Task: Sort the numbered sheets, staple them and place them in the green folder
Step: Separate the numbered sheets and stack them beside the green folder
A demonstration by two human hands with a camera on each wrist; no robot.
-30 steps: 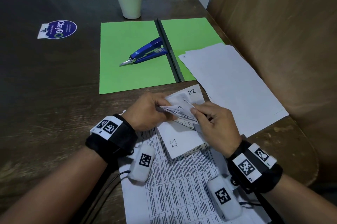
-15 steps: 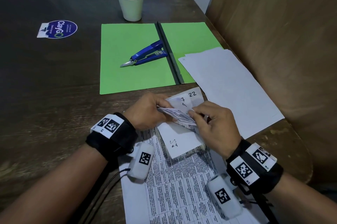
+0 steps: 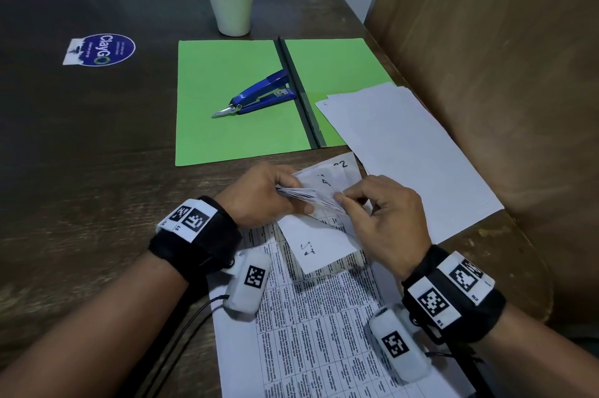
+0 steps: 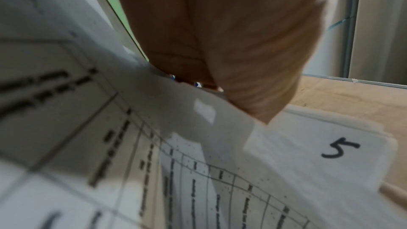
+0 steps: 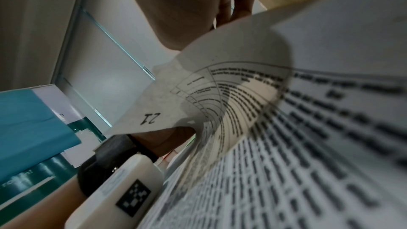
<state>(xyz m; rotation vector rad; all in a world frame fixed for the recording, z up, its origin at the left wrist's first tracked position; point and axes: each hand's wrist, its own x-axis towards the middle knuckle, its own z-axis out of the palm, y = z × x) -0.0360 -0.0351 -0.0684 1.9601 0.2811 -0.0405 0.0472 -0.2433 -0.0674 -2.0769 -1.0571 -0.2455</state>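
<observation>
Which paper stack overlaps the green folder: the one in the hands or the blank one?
The blank white stack at the right: its far corner lies over the green folder's right half. The sheets held by both hands sit clear of it.

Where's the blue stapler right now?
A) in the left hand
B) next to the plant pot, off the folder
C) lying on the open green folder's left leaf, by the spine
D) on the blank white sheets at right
C: the head view shows the blue stapler lying on the green folder, on its left leaf with its rear end against the spine, while both hands are busy with the numbered sheets.
</observation>
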